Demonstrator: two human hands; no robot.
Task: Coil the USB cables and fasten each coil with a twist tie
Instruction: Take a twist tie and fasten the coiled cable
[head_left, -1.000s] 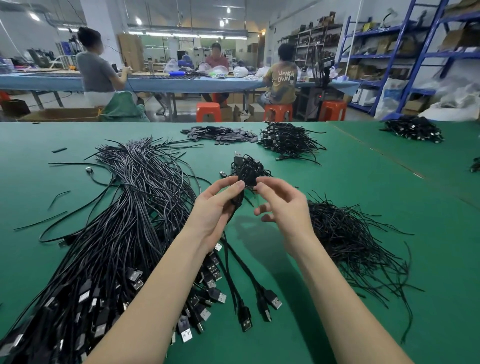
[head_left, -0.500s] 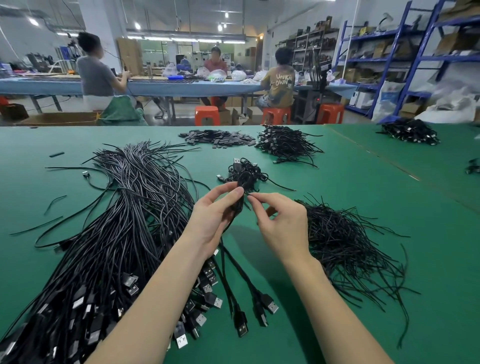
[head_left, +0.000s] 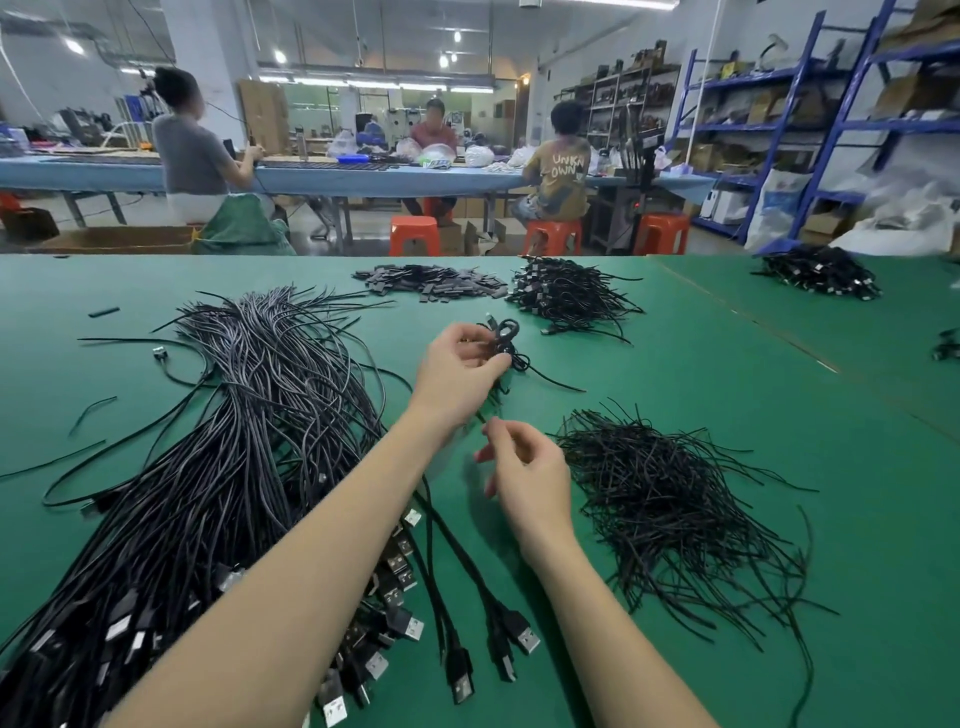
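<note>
While the left hand (head_left: 460, 371) grips a small black coiled USB cable (head_left: 506, 340) at frame centre, its loose end trailing lower right, the right hand (head_left: 524, 475) hangs below, fingers loosely curled, apparently holding nothing.

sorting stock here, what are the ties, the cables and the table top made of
Ties: thin black strands holding kinks, probably plastic-coated wire. Cables: matte black jackets, likely rubbery plastic, with shiny metal plugs. Table top: flat matte green, maybe a mat or felt.

Readable text — one garment only

The back of a seated person's yellow-brown shirt (head_left: 563, 174), at the far blue table (head_left: 322, 179), reads "UNKN OWN" in pale letters on two lines — nothing else is legible.
</note>
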